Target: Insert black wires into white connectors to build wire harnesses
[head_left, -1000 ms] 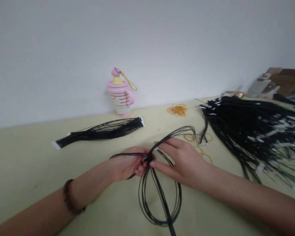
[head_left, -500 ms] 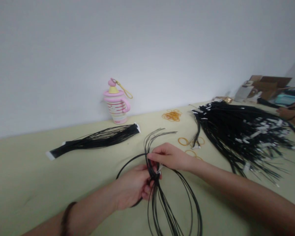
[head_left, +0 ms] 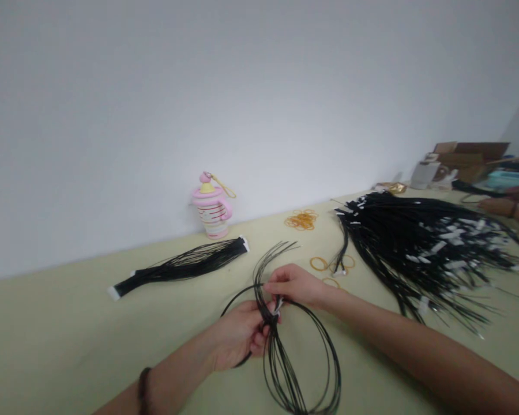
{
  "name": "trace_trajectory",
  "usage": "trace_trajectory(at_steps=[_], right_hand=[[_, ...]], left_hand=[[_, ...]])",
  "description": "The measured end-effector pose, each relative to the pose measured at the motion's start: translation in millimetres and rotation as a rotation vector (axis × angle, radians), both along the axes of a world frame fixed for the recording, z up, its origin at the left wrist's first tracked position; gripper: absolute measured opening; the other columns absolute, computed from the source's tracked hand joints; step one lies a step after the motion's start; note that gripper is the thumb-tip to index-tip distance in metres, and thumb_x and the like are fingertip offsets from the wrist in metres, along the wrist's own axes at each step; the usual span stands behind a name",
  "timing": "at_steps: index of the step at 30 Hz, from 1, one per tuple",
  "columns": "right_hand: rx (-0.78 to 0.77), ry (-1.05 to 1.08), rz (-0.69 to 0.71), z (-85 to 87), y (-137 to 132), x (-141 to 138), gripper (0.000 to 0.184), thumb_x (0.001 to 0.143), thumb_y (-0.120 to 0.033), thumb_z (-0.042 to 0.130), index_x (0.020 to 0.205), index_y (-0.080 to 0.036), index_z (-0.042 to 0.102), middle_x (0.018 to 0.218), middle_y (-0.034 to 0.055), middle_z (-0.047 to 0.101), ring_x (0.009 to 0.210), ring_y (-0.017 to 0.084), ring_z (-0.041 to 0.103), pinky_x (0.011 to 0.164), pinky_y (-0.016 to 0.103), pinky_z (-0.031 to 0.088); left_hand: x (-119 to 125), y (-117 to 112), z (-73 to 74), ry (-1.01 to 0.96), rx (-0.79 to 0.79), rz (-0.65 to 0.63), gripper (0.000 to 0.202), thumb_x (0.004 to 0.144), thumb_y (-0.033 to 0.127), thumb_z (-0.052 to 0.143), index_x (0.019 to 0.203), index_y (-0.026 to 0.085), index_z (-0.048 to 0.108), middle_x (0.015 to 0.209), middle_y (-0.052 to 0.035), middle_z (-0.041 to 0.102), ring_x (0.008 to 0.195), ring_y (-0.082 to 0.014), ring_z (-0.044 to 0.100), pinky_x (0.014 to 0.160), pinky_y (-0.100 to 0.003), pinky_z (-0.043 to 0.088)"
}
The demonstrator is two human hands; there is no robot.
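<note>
Over the pale green table (head_left: 69, 340), the left hand (head_left: 237, 337) and right hand (head_left: 296, 286) both pinch a looped bundle of thin black wires (head_left: 271, 369), near loose rubber bands (head_left: 319, 264) and a large heap of black wires (head_left: 415, 248).

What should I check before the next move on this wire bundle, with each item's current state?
1. The left hand grips the black wire bundle: ok.
2. The right hand pinches the same bundle: ok.
3. The upper strand ends are gathered: not ok, they fan out above the hands.
4. The white end pieces are aligned at the pinch: cannot tell, fingers hide most of them.
5. The loops stay apart from the large wire pile: ok.
6. The rubber bands lie near the right hand: ok.
</note>
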State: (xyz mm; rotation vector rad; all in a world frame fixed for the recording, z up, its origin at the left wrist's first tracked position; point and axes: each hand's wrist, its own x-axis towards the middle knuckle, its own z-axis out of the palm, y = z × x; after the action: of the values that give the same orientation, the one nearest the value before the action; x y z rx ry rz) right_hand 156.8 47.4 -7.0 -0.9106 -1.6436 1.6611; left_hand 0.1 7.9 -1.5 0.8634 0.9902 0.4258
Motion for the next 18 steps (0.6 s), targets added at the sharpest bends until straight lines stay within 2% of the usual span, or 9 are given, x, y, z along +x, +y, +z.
trace_trajectory(at_steps=[2,6,9,11,14,16,18], right_hand=[[-0.019,0.001,-0.003,2.0,1.9,-0.7,0.029,0.068,-0.037,0.065,0.061,-0.009,0.059,0.053,0.0016,0.061,0.04,0.005,0.047,0.039,0.017,0.03],[-0.093,0.007,-0.002,13.1,-2.8,-6.1,0.027,0.064,-0.035,0.067,0.059,-0.01,0.056,0.052,0.0012,0.059,0.045,0.008,0.051,0.046,0.02,0.038],[-0.12,0.016,-0.029,21.9,-17.9,-9.7,0.027,0.067,-0.037,0.063,0.062,-0.011,0.055,0.054,0.0007,0.058,0.048,0.008,0.051,0.049,0.021,0.04],[-0.112,0.017,-0.072,25.0,-31.5,-11.2,0.026,0.07,-0.037,0.06,0.065,-0.012,0.054,0.055,-0.0009,0.057,0.047,0.007,0.048,0.047,0.02,0.038],[-0.078,-0.016,-0.117,25.4,-52.1,-14.6,0.021,0.071,-0.032,0.06,0.064,-0.014,0.053,0.051,-0.0043,0.053,0.043,0.005,0.043,0.044,0.018,0.034],[-0.048,-0.06,-0.079,24.7,-63.6,-20.0,0.021,0.071,-0.03,0.061,0.061,-0.013,0.053,0.048,-0.0046,0.051,0.041,0.004,0.042,0.041,0.017,0.031],[-0.018,-0.111,0.008,24.5,-72.0,-29.0,0.023,0.07,-0.029,0.063,0.057,-0.012,0.055,0.044,-0.004,0.051,0.039,0.004,0.04,0.039,0.017,0.028]], left_hand=[[0.4,-1.8,-0.4,-0.006,0.013,0.017,0.033,0.067,0.045,0.06,0.076,0.015,0.05,0.045,0.0078,0.037,0.034,-0.0008,0.027,0.036,-0.013,0.013],[0.9,-9.4,0.0,-0.034,0.118,0.051,0.035,0.066,0.046,0.061,0.074,0.015,0.048,0.046,0.0075,0.038,0.035,-0.0006,0.028,0.037,-0.013,0.015],[0.7,-18.7,0.0,-0.062,0.269,0.058,0.034,0.069,0.047,0.058,0.075,0.015,0.048,0.046,0.0077,0.037,0.036,-0.0012,0.028,0.037,-0.014,0.016],[0.1,-27.8,0.6,-0.072,0.316,0.067,0.031,0.07,0.044,0.058,0.075,0.015,0.049,0.045,0.0081,0.036,0.036,-0.0014,0.027,0.037,-0.014,0.017],[-4.1,-47.6,3.3,-0.068,0.295,0.067,0.025,0.071,0.038,0.059,0.073,0.015,0.051,0.044,0.008,0.036,0.035,-0.0012,0.026,0.036,-0.014,0.014],[-10.2,-64.0,5.5,-0.045,0.258,0.05,0.024,0.071,0.036,0.06,0.071,0.014,0.052,0.043,0.0074,0.036,0.034,-0.0013,0.025,0.036,-0.015,0.012],[-17.9,-79.4,6.8,-0.034,0.197,0.048,0.021,0.07,0.033,0.06,0.071,0.014,0.053,0.047,0.0053,0.042,0.035,-0.0013,0.028,0.036,-0.015,0.013]])
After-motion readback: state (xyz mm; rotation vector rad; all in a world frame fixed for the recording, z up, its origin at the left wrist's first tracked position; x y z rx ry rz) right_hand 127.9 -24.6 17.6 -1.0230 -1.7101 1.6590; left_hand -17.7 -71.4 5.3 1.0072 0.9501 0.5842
